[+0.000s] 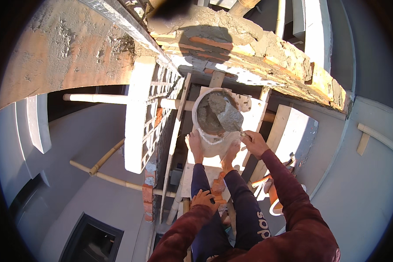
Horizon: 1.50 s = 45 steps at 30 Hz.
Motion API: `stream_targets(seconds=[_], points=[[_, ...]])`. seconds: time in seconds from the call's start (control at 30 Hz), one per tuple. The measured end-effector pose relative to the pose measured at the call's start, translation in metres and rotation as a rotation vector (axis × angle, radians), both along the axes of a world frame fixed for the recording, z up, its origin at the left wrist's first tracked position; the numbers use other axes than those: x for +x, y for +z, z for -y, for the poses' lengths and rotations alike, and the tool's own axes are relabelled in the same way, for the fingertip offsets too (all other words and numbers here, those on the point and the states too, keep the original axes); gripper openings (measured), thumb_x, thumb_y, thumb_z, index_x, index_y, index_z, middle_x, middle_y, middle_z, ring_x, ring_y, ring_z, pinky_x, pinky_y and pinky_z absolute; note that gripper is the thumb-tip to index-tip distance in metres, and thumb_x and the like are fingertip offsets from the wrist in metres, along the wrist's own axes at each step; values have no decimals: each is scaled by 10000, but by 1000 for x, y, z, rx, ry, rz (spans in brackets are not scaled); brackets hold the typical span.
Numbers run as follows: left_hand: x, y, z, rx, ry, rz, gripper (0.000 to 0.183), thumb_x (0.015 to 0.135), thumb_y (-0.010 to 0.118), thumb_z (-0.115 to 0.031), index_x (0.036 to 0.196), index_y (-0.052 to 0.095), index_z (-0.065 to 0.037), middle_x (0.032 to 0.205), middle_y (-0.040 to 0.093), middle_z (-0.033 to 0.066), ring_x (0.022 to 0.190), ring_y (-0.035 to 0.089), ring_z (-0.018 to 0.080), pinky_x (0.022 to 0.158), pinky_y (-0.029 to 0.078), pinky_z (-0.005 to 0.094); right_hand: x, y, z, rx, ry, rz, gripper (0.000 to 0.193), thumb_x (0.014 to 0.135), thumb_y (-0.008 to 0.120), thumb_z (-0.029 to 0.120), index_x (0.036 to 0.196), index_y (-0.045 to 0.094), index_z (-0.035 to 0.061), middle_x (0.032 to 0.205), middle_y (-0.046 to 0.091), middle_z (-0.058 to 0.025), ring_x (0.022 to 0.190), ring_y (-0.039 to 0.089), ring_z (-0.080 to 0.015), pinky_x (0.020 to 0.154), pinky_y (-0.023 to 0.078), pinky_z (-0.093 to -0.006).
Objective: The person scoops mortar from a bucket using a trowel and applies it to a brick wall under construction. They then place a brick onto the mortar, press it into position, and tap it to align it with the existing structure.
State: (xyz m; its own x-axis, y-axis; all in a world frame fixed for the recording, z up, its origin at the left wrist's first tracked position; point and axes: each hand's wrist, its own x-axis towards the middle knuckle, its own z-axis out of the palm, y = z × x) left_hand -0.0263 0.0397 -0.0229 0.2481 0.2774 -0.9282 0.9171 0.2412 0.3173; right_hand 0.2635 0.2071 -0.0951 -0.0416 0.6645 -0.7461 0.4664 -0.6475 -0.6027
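Observation:
My right hand (255, 143) is closed round the handle of a trowel, whose blade (230, 118) is coated in grey mortar and lies in the bucket. The round bucket (199, 126) has a pale, mortar-crusted rim. Wet mortar (208, 118) fills part of it, with a heap against the far side of the blade. Lower down, my left hand (204, 201) rests by my left knee, fingers stretched out and apart, holding nothing that I can see. My bare feet (195, 146) stand at the near edge of the bucket.
Bucket and feet are on a pale board (253, 109) over bamboo poles (96, 98), with gaps beside it. A rough brick wall (266, 48) runs across the far side. To the left stands a white-edged lattice block (137, 118). An orange-brown bucket (276, 198) sits near my right arm.

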Motion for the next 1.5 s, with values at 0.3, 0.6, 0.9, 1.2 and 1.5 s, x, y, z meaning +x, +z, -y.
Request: stream_targets(seconds=[0.3, 0.6, 0.9, 1.2, 1.5], points=[[7, -12, -5, 15, 42, 34, 521, 833, 584, -570, 1117, 713, -152, 1291, 611, 53, 1343, 430, 288, 1114, 302, 462, -17, 208, -147, 666, 370, 482, 400, 894, 579, 135, 1230, 527, -76, 1009, 602, -268, 961, 611, -429, 839, 503, -458], [3, -22, 0, 1, 92, 44, 509, 834, 570, -564, 1112, 714, -163, 1293, 615, 50, 1337, 436, 296, 1122, 284, 465, -44, 194, -176, 1057, 199, 711, 454, 887, 623, 81, 1299, 502, -66, 1003, 586, -234, 880, 618, -397, 767, 509, -463], [3, -6, -14, 120, 126, 72, 473, 807, 595, -549, 979, 748, -136, 1087, 670, 54, 1130, 555, 258, 991, 393, 433, -95, 180, -168, 264, -315, -464, 310, 1006, 491, 313, 930, 528, 15, 762, 522, -53, 533, 536, -119, 418, 453, -281], [6, -14, -12, 64, 78, 82, 506, 811, 572, -562, 1004, 756, -132, 1168, 657, 54, 1201, 520, 269, 1056, 344, 451, -148, 192, -225, 219, -299, -331, 291, 1021, 457, 297, 1031, 497, 8, 799, 538, -79, 586, 555, -141, 456, 469, -311], [-1, -4, -25, 38, 68, 64, 512, 803, 574, -572, 997, 765, -138, 1157, 653, 47, 1223, 507, 257, 1058, 344, 438, -64, 189, -164, 559, 120, 529, 267, 955, 529, 171, 981, 515, -94, 920, 607, -334, 870, 617, -491, 774, 493, -526]])
